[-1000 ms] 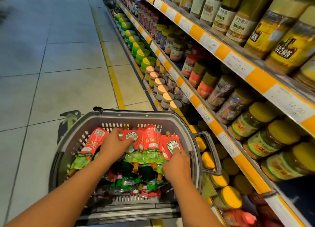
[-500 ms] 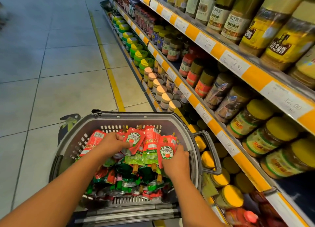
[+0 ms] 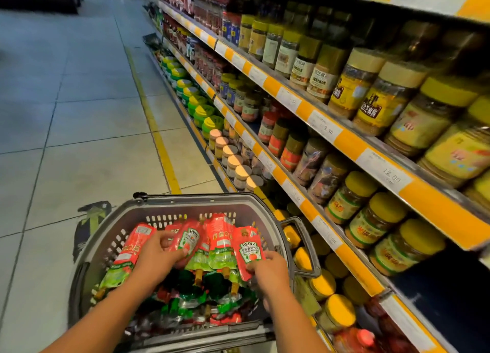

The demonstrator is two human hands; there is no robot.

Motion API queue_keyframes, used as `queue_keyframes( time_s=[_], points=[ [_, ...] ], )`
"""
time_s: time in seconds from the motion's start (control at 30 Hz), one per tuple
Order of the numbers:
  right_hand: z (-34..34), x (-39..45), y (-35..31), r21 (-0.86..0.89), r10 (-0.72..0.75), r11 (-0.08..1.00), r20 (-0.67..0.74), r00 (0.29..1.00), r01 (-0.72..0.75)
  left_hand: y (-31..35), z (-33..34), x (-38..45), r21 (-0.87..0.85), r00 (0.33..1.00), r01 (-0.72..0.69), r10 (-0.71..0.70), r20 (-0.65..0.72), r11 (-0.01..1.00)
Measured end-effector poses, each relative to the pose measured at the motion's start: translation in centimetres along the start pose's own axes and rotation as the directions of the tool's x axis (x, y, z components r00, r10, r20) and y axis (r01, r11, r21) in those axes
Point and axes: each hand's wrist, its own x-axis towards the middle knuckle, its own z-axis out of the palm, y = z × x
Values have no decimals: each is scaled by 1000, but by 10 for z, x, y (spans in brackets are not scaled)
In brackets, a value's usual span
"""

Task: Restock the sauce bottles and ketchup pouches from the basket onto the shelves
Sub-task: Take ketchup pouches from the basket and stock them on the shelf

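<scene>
Currently both hands are down in the basket (image 3: 185,201), which stands on the aisle floor just beside the shelves (image 3: 352,143). My left hand (image 3: 156,257) pinches the lower edge of one ketchup pouch (image 3: 188,240) between thumb and fingers; my right hand (image 3: 270,273) has its fingers curled round the bottom corner of another pouch (image 3: 250,249) at the right end of the row.

Handling judgement — these look like soft, flexible spouted pouches, light, with a glossy film that could slip; they stand spout down, so I would take each by the flat body near the seam rather than by the spout.

Count: five pouches stand upright against the far wall of the basket, two of them in hand. More lie jumbled beneath — too tangled to count. No sauce bottles are visible in the basket from this view.

Shelf rows beside hold jars (image 3: 376,220), none of them pouches
</scene>
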Motion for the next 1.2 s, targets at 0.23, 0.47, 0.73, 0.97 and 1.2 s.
queue_keyframes(
  time_s=[0.23,0.47,0.73,0.97,1.2],
  points=[
    [-22,-36,-12,184,-25,983,122,992,2,22,-6,-32,-204,995,43,-24,93,978],
    [-43,-74,-22,260,-99,962,43,994,84,81,-19,-77,-599,952,219,-34,305,770],
    [-77,-125,-22,399,-215,889,-71,974,226,137,-17,-120,-613,916,184,93,391,768],
    [-106,-164,-18,402,-276,859,-154,949,316,192,-3,-156,-612,874,87,235,426,786],
    [-176,-201,-9,249,-335,867,-351,874,432,238,32,-194,-597,796,59,323,512,800]
  ],
)
